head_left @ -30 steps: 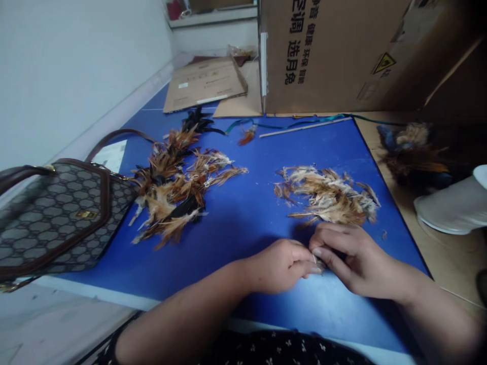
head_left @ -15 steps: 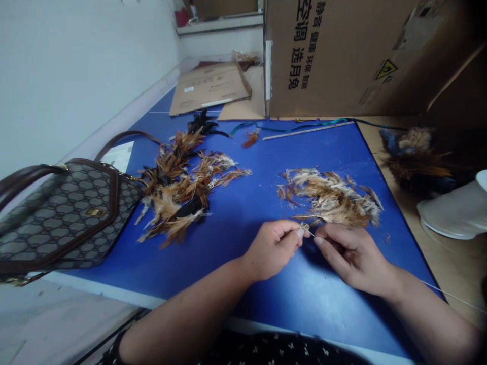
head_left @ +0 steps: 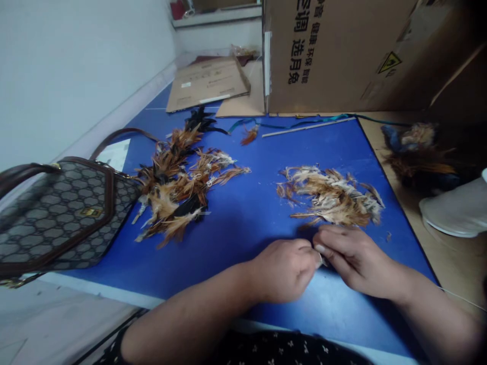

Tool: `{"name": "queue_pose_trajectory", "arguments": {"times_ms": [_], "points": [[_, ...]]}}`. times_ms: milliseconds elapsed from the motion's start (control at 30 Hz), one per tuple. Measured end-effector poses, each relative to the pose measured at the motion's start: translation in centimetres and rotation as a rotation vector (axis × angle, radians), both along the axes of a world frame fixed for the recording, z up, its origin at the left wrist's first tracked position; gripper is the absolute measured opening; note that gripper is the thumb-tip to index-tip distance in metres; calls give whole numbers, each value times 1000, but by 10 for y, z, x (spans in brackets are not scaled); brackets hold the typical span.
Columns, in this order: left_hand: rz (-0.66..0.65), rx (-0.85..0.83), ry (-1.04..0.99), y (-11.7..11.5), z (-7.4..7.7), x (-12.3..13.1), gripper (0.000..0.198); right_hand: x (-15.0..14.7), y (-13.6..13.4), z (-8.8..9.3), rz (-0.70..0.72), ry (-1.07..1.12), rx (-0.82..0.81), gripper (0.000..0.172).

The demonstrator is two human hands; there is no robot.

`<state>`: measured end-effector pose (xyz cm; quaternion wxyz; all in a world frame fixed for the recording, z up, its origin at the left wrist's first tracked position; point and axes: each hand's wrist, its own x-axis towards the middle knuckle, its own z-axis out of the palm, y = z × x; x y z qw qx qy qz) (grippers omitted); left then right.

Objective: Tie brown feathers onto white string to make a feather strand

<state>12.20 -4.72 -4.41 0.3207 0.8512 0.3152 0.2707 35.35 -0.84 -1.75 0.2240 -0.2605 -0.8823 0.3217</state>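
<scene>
My left hand [head_left: 287, 271] is closed in a pinch near the table's front edge, its fingertips meeting those of my right hand [head_left: 352, 258]. A short curve of thin white thread [head_left: 321, 257] shows between the fingertips, pinched by both hands. Whatever else the left fingers hold is hidden behind them. Just beyond the hands lies a pile of tan, brown and whitish feathers [head_left: 335, 195]. Farther left, a larger heap of brown and orange feathers [head_left: 171, 185] rests on the blue table top [head_left: 243, 223], with black feathers [head_left: 200, 121] at its far end.
A patterned handbag [head_left: 72, 218] stands at the left. Behind are a large cardboard box [head_left: 342, 61], flat cardboard [head_left: 209, 83], a thin stick [head_left: 304, 128], a teal ribbon [head_left: 274, 125] and one loose orange feather [head_left: 250, 135]. On the right are dark feathers [head_left: 422, 157] and a white cylindrical object [head_left: 456, 210].
My left hand has moved right and turned, closing the gap to my right hand. The small feathery tip it pinched before is now hidden. The right hand has barely moved.
</scene>
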Motion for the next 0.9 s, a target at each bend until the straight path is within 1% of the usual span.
{"name": "queue_pose_trajectory", "arguments": {"times_ms": [33,100,167,200,267,367,567,633,767,833,900], "points": [[-21,-3,-58,1,2,0,26,1,2,-1,-6,24,-82,25],[13,-38,-194,2,7,1,28,1,4,-1,-51,79,-245,30],[113,-91,-308,4,13,2,25,-2,3,-1,-126,131,-361,31],[172,-122,-345,4,16,2,24,-4,2,-1,-157,154,-393,31],[268,-191,-383,5,19,3,22,-9,-1,-1,-197,192,-407,31],[324,-269,-386,6,19,3,24,-14,-5,-2,-225,215,-343,28],[213,-237,-271,6,8,1,20,-7,-4,-2,-341,189,-96,25],[231,-305,-264,6,8,1,21,-4,-3,0,-356,192,-26,24],[335,-566,-318,8,15,0,25,-3,-3,6,-361,200,47,22],[347,-614,-318,10,21,-4,26,-4,-3,8,-372,207,59,23],[288,-610,-284,12,25,-8,26,-4,-3,9,-419,218,65,24]]}}
